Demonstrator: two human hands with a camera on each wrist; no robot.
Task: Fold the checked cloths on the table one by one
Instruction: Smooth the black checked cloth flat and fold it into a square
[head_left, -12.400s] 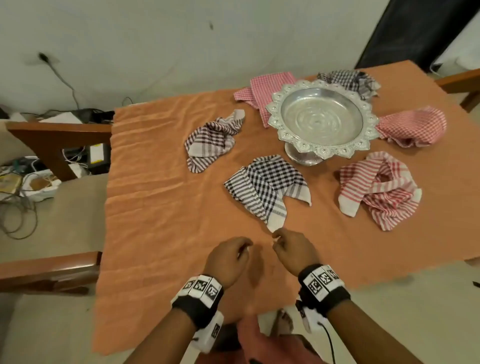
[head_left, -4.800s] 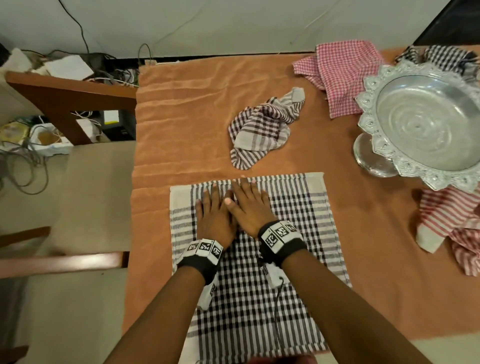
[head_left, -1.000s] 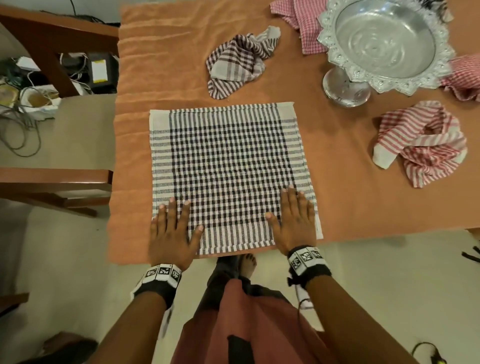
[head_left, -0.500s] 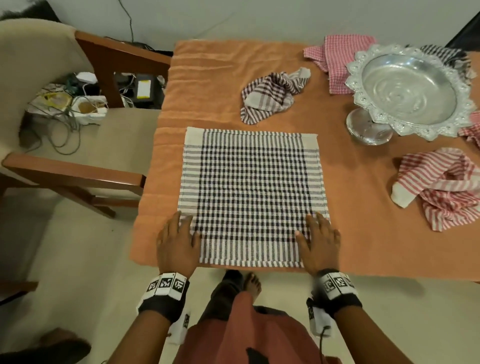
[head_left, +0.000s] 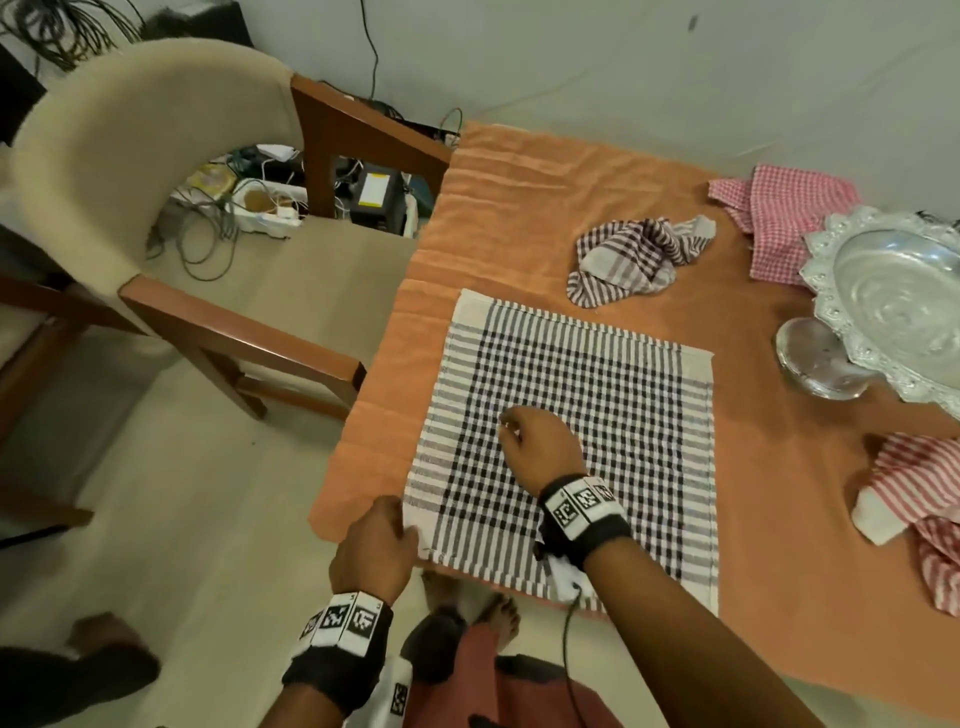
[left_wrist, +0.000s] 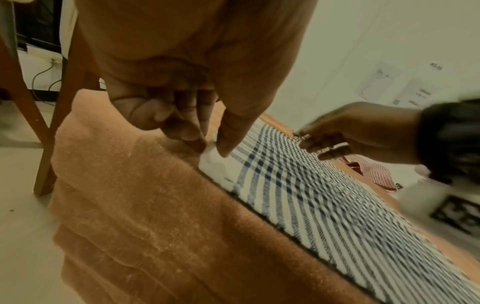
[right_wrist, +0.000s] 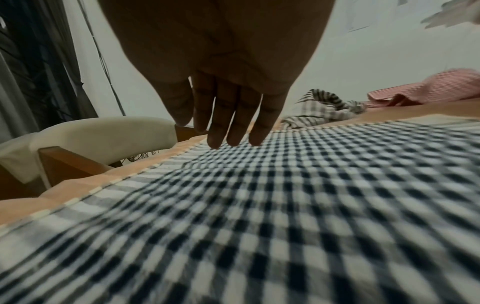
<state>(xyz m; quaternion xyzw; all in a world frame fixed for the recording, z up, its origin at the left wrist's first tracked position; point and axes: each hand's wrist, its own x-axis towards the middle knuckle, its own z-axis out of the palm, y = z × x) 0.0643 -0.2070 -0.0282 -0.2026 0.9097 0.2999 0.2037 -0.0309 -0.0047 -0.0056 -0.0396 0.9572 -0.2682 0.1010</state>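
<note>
While our left hand pinched the black checked cloth at its near corner, our right hand, fingers relaxed and empty, needed the far corner for a square fold.

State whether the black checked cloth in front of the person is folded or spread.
Spread: the black checked cloth lies as one flat square; the left hand pinches its near corner.

Crumpled brown-checked cloth and silver pedestal bowl crowd the table's far side.
</note>
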